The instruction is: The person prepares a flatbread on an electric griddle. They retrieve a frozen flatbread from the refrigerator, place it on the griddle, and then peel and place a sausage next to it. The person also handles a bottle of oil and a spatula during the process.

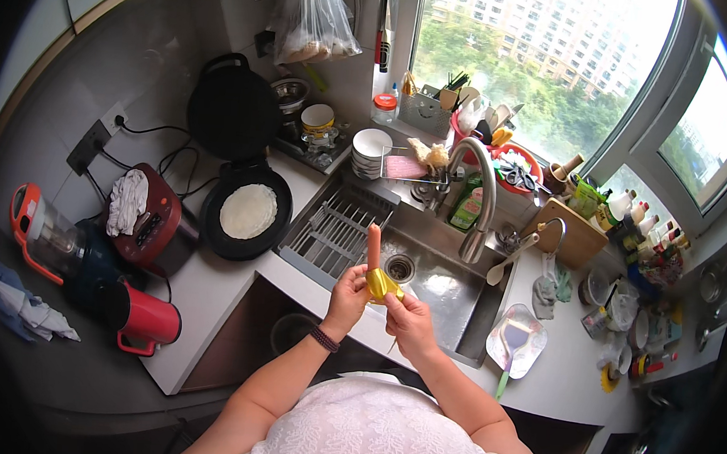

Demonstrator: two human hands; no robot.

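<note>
A pink sausage (373, 246) stands upright over the front edge of the sink, its lower part inside a yellow, shiny wrapper (383, 285). My left hand (348, 298), with a dark beaded bracelet at the wrist, grips the sausage in its wrapper from the left. Fingers and thumb of my right hand (409, 322) pinch the wrapper's right side. Further left, a pale round flatbread (249, 212) lies on the black lower plate of an electric griddle (284, 191), whose lid is raised.
The steel sink (444, 282) has a curved faucet (486, 209) and a grey dish rack (345, 226). A red kettle (152, 316) and a red cooker (151, 226) are at left. On the right counter lie a patterned tray (533, 356) with a spatula (513, 337), and a wooden board (572, 236) leans behind.
</note>
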